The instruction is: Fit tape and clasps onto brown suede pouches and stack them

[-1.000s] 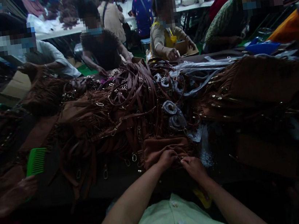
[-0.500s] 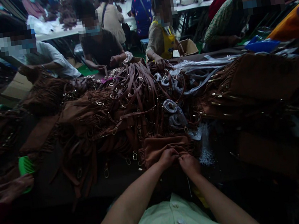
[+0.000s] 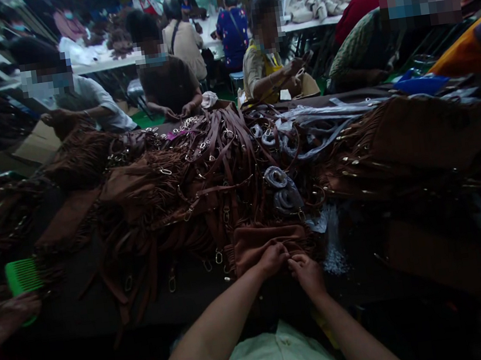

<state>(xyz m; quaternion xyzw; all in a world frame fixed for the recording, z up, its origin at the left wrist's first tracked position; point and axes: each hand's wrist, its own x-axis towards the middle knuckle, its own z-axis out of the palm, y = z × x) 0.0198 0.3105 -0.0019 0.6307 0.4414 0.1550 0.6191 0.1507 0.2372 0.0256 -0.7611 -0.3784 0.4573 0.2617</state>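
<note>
A brown fringed bag [image 3: 253,243] lies flat on the dark table right before me. My left hand [image 3: 274,259] is closed on its near edge, the fingers bunching the soft material. Close beside it, my right hand [image 3: 306,273] is pinched at the same edge; whatever small thing sits between its fingertips is too dark to make out. Just right of the bag are a clear plastic bag [image 3: 329,221] and a scatter of small whitish bits [image 3: 335,263]. Beyond the bag lie grey wrapped strap rolls [image 3: 283,189].
Brown straps with metal clasps [image 3: 227,146] heap up in the middle. Stacked fringed bags [image 3: 416,133] stand at right, more fringed pieces [image 3: 138,181] at left. A co-worker's hand [image 3: 12,316] holds a green comb [image 3: 23,276] at far left. Several people sit across the table.
My hands stay at the bag's edge, the right one slightly turned. The thin pale strand below it no longer shows. The green comb moved left; the yellow-aproned person's hands rose from the pile.
</note>
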